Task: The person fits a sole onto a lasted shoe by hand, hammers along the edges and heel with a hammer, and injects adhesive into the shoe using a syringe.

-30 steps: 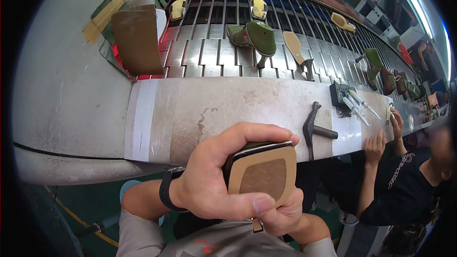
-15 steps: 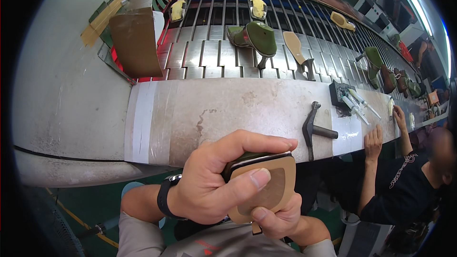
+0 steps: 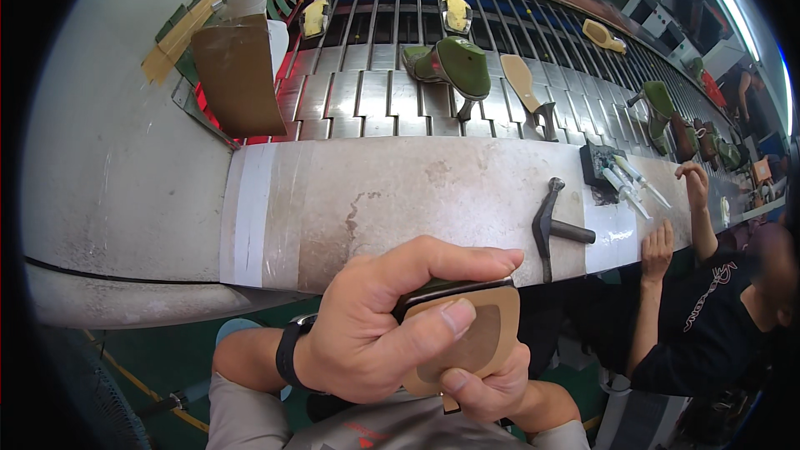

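Both of my hands grip a shoe (image 3: 492, 335), its tan sole turned up toward me and a dark green edge showing along its far side. My left hand (image 3: 367, 329) is closed around its far end, thumb pressed on the sole and index finger along the edge. At the near end my right hand (image 3: 492, 382) is closed on it, with the thumb on the sole. The rest of the shoe is hidden under my hands. Beyond them, on the pale bench (image 3: 417, 200), lies a hammer (image 3: 550, 228) with a dark head and short handle.
Past the bench runs a metal slat conveyor (image 3: 358, 100) carrying a green heeled shoe (image 3: 460, 68), a tan sole with heel (image 3: 521, 85) and other shoes. Syringe-like tubes (image 3: 625, 179) rest by a dark block (image 3: 597, 165). A co-worker's hands (image 3: 657, 252) are at the right.
The shoe in my hands has shifted and tilted very slightly. The conveyor's shoes sit a little farther right. The co-worker's farther hand has lifted.
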`<state>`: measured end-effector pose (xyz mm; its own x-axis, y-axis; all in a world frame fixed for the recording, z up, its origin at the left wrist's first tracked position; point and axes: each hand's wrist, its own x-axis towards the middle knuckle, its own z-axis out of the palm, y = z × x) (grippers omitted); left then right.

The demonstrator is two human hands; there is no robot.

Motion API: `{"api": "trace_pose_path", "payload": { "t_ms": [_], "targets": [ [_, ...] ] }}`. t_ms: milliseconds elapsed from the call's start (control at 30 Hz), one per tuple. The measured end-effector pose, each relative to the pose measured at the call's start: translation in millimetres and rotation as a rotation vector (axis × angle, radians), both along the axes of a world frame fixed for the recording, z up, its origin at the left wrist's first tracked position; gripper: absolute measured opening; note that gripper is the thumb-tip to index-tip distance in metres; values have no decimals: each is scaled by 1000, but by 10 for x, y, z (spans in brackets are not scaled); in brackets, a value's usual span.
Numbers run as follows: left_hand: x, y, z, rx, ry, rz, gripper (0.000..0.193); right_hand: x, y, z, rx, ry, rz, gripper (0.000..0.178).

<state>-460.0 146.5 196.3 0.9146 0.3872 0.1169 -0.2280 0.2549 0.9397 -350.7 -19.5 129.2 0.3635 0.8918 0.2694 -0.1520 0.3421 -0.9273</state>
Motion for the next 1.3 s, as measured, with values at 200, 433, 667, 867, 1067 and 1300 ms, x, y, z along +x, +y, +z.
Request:
{"api": "trace_pose_path", "payload": {
  "t_ms": [200, 433, 667, 867, 1067, 1300],
  "targets": [
    [-37, -6, 74, -26, 27, -4, 33, -15, 0, 16, 18, -38, -5, 9],
    [-49, -23, 111, 95, 20, 13, 29, 9, -57, 96, -34, -135, 40, 14],
    [281, 120, -84, 45, -24, -99, 83, 302, -63, 235, -192, 293, 55, 30],
    [404, -52, -277, 64, -184, 1, 76, 493, -120, 216, -147, 381, 112, 39],
    [389, -85, -179, 18, -117, -41, 79, 484, -157, 272, -189, 336, 88, 41],
    [396, -127, -191, -15, -137, -16, 86, 468, -146, 337, -192, 165, 24, 37]
  ]
}}
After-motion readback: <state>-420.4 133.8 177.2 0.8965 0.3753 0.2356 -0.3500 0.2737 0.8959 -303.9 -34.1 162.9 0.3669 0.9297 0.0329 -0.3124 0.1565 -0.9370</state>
